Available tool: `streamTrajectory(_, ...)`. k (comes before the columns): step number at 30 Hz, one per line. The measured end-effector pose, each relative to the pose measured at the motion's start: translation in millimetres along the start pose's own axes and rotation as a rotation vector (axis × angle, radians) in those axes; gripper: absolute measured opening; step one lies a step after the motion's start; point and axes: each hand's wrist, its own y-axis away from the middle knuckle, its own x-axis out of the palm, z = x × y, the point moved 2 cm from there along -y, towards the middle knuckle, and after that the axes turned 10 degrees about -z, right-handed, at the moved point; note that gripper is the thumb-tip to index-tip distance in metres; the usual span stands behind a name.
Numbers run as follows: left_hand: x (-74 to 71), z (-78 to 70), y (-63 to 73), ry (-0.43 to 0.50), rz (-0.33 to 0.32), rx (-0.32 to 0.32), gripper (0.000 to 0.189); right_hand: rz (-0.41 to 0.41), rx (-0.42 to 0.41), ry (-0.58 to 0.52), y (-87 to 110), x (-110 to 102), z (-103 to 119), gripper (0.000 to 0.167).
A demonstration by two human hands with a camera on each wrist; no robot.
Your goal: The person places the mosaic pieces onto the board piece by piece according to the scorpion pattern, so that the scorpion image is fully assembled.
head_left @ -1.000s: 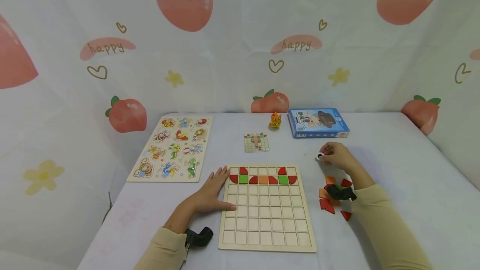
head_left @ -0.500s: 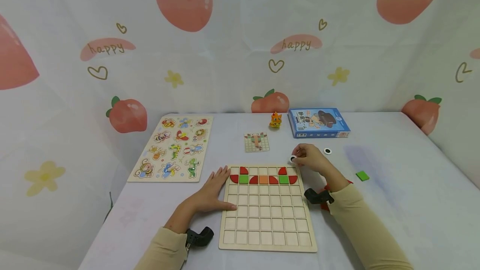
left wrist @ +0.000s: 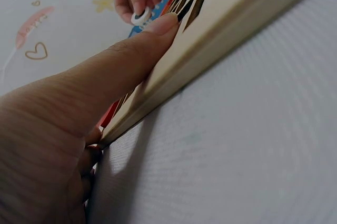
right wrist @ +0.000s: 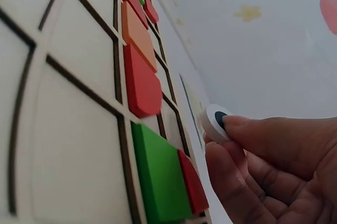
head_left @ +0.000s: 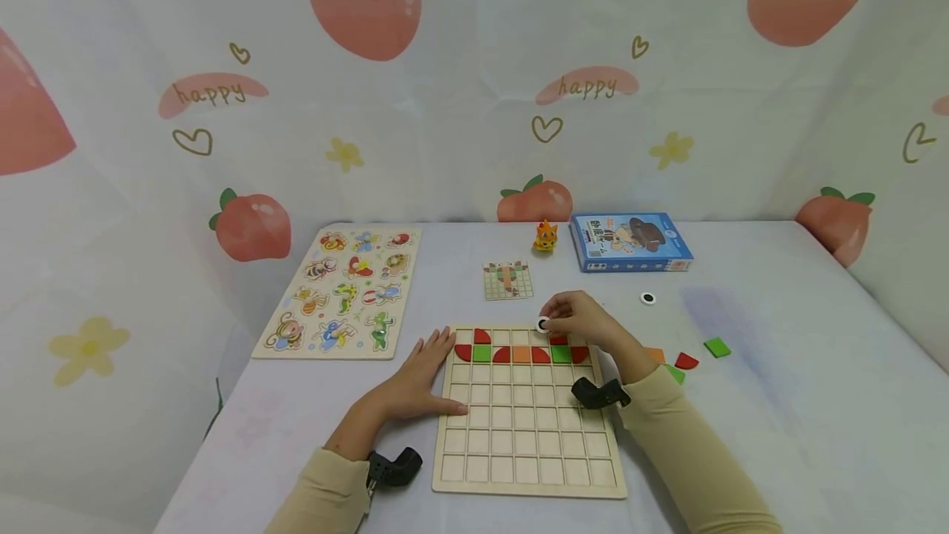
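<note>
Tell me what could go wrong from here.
The right hand only pinches the white disc, so it might slip. The nearby green tile and red tile stand proud of the board, so that hand could knock them. The left hand rests on the board's left edge; a push there might shift it.

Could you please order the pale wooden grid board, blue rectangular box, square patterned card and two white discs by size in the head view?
Pale wooden grid board
Blue rectangular box
Square patterned card
Held white disc and loose white disc: too alike to rank
</note>
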Motion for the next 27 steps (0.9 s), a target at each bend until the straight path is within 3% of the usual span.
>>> streamTrajectory(5,0.4,0.3,-0.8,0.002,0.002,-0.005,0.111,0.033,0.020,0.006,-2.1,7.8,-0.2,0.014)
streamTrajectory(27,0.9,1.6,-0.5,0.001,0.005,-0.010,0.111,0.000,0.070,0.044,1.5,14.7,1.4,0.013)
